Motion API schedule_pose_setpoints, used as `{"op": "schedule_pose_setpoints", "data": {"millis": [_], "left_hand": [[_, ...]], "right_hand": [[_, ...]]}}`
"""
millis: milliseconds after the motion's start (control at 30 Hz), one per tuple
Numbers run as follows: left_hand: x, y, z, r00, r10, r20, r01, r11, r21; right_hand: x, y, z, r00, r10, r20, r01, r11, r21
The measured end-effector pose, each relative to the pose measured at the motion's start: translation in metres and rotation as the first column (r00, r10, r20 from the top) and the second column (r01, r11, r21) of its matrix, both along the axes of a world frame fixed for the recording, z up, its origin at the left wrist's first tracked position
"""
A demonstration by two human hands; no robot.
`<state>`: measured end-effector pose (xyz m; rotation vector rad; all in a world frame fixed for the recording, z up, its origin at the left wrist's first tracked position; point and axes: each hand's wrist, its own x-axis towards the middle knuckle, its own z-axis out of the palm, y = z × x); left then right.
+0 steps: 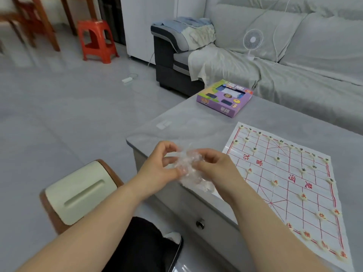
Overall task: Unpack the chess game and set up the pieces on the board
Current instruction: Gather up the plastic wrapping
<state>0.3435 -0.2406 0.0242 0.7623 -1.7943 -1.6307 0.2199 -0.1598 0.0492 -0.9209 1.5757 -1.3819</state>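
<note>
Pinching bag (pixel 197 182): left hand (pixel 157 166), right hand (pixel 218 168)

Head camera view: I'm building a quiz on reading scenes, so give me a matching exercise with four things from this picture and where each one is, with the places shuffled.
Things
1. purple game box
2. clear plastic bag
3. paper board
4. red stool

Places
A. standing on the floor
B. pinched between the left hand and the right hand
C. spread flat on the table, with pieces on it
D. at the table's far end, near the sofa

Pairs: 1-D, 2-B, 3-C, 4-A
</note>
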Motion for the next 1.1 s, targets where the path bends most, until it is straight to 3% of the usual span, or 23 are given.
{"op": "schedule_pose_setpoints", "data": {"millis": [100, 233, 333, 433, 567, 633, 700, 767, 867, 1000, 1100], "left_hand": [[0.037, -0.005, -0.007, 0.984, 0.146, 0.102, -0.14, 0.988, -0.066], [0.088, -0.021, -0.027, 0.893, 0.425, 0.146, -0.379, 0.887, -0.264], [0.118, -0.035, -0.049, 0.876, 0.445, 0.184, -0.376, 0.871, -0.315], [0.142, -0.051, -0.071, 0.882, 0.432, 0.188, -0.378, 0.888, -0.263], [0.172, -0.076, -0.102, 0.924, 0.295, 0.243, -0.269, 0.954, -0.136], [0.185, -0.091, -0.125, 0.836, 0.362, 0.413, -0.268, 0.925, -0.269], [0.194, -0.104, -0.145, 0.65, 0.486, 0.585, -0.237, 0.86, -0.451], [0.201, -0.114, -0.161, 0.497, 0.533, 0.684, -0.184, 0.836, -0.517], [0.211, -0.132, -0.174, 0.344, 0.528, 0.776, -0.115, 0.844, -0.523], [0.223, -0.159, -0.172, 0.268, 0.425, 0.864, -0.135, 0.905, -0.403], [0.225, -0.17, -0.171, 0.224, 0.363, 0.904, -0.063, 0.932, -0.358]], "right_hand": [[0.036, -0.022, -0.012, 0.996, 0.053, 0.068, -0.057, 0.997, 0.053], [0.092, -0.055, -0.035, 0.983, 0.167, 0.08, -0.178, 0.97, 0.167], [0.129, -0.081, -0.052, 0.978, 0.187, 0.087, -0.204, 0.939, 0.277], [0.152, -0.107, -0.073, 0.979, 0.188, 0.081, -0.205, 0.92, 0.333], [0.161, -0.133, -0.103, 0.982, 0.169, -0.081, -0.126, 0.917, 0.378], [0.159, -0.14, -0.12, 0.981, 0.139, -0.133, -0.073, 0.909, 0.409], [0.159, -0.145, -0.134, 0.984, 0.105, -0.141, -0.034, 0.902, 0.429], [0.159, -0.15, -0.141, 0.987, 0.083, -0.136, -0.018, 0.906, 0.422], [0.157, -0.159, -0.151, 0.983, 0.12, -0.136, -0.056, 0.912, 0.406], [0.156, -0.166, -0.159, 0.978, 0.172, -0.115, -0.112, 0.906, 0.408], [0.157, -0.172, -0.168, 0.961, 0.188, -0.204, -0.085, 0.899, 0.429]]}}
